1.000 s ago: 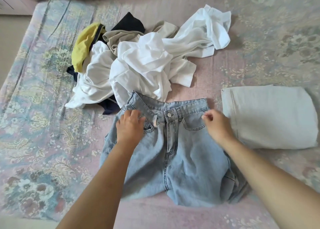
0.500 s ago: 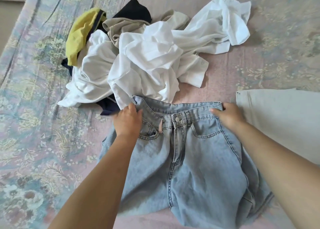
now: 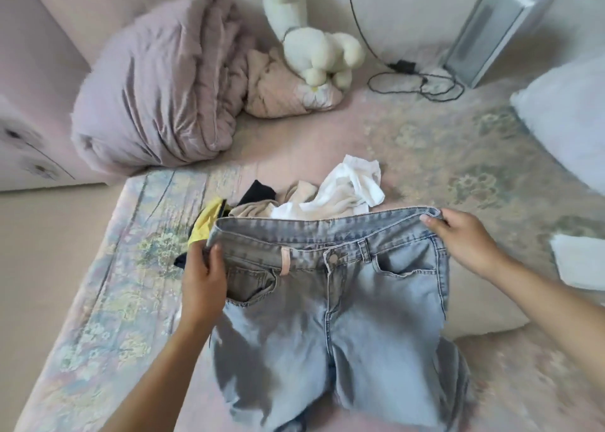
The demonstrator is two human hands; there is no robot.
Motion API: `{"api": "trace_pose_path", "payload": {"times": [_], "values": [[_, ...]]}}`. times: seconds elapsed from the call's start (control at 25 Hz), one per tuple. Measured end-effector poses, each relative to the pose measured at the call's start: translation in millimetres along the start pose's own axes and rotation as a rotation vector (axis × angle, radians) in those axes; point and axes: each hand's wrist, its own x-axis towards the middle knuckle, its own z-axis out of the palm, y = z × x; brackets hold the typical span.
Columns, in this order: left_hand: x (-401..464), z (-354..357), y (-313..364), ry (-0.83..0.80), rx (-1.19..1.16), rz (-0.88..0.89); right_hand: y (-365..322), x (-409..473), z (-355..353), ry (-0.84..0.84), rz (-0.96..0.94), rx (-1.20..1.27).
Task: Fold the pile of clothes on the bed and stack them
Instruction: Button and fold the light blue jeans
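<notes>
Light blue jeans (image 3: pixel 343 317) hang in front of me, waistband up and stretched wide, legs trailing onto the bed. My left hand (image 3: pixel 203 274) grips the waistband's left end. My right hand (image 3: pixel 461 238) pinches its right end. Behind the jeans lies the unfolded pile (image 3: pixel 327 196): white shirts, a beige piece, a dark piece and a yellow one (image 3: pixel 206 222); the jeans hide most of it. A folded pale garment (image 3: pixel 579 261) lies at the right, partly behind my right arm.
The bed (image 3: pixel 114 300) has a floral pink cover; its left edge drops to the floor. At the back sit a rolled lilac duvet (image 3: pixel 163 81), a plush toy (image 3: pixel 314 42), a black cable (image 3: pixel 422 78) and a white appliance (image 3: pixel 484 29). A white pillow (image 3: pixel 566 120) lies far right.
Both hands took the waistband ends and lifted the jeans off the bed, stretching them wide. My view tilted up, showing the head of the bed.
</notes>
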Motion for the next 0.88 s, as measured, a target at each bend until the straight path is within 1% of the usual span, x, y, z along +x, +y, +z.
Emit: {"api": "trace_pose_path", "payload": {"times": [0.16,0.24,0.28,0.4,0.44,0.52,0.6,0.68,0.8,0.88], "values": [[22.2,-73.3,126.5,-0.009,-0.037,0.294,-97.9,-38.9,-99.5,0.167,-0.129,0.051],[25.6,-98.9,194.1,0.011,-0.057,0.394,-141.8,-54.9,-152.6,0.265,-0.212,0.081],[24.9,-107.7,223.2,0.026,-0.083,0.433,-161.0,-60.1,-176.2,0.302,-0.260,0.094],[7.3,-131.1,315.1,0.141,-0.114,0.547,-219.2,-81.2,-251.2,0.421,-0.389,0.154],[2.0,-137.7,343.5,0.132,-0.173,0.585,-236.5,-84.9,-275.9,0.464,-0.434,0.160],[-9.7,-147.2,394.0,0.057,-0.347,0.664,-264.0,-93.7,-322.2,0.536,-0.527,0.180],[-31.8,-153.4,444.8,0.053,-0.422,0.727,-285.7,-109.5,-374.4,0.551,-0.630,0.200],[-51.2,-160.0,483.0,0.099,-0.431,0.783,-299.3,-116.5,-413.8,0.551,-0.707,0.217],[-86.5,-165.1,533.0,0.296,-0.405,0.819,-308.6,-130.1,-463.3,0.508,-0.784,0.260],[-108.1,-173.4,557.5,0.423,-0.329,0.812,-314.2,-136.7,-489.1,0.451,-0.822,0.314]]}}
